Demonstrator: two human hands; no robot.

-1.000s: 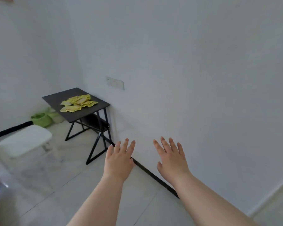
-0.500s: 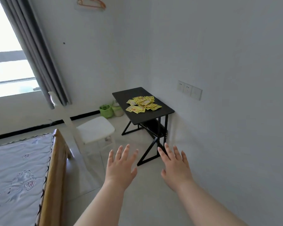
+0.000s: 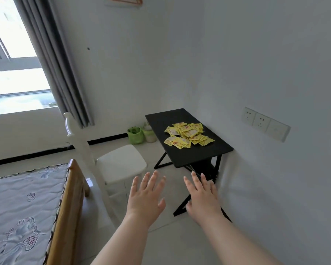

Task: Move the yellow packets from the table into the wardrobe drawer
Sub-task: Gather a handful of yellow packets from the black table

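A loose pile of several yellow packets [image 3: 188,135] lies on a small black table [image 3: 197,153] against the right-hand wall. My left hand [image 3: 146,196] and my right hand [image 3: 202,197] are stretched out in front of me, palms down and fingers spread, with nothing in them. Both hands hover over the floor short of the table's near edge, well apart from the packets. No wardrobe or drawer is in view.
A white chair [image 3: 120,165] stands left of the table, between it and a wooden-framed bed [image 3: 65,203] at the lower left. Green and pale bins [image 3: 135,135] sit on the floor behind the table. A grey curtain [image 3: 54,60] hangs by the window. Wall sockets [image 3: 264,122] are above the table.
The view has swung left and come closer: the table and packets now sit larger at centre right, and the bed, chair and window have come into view. Both hands stay open and empty.
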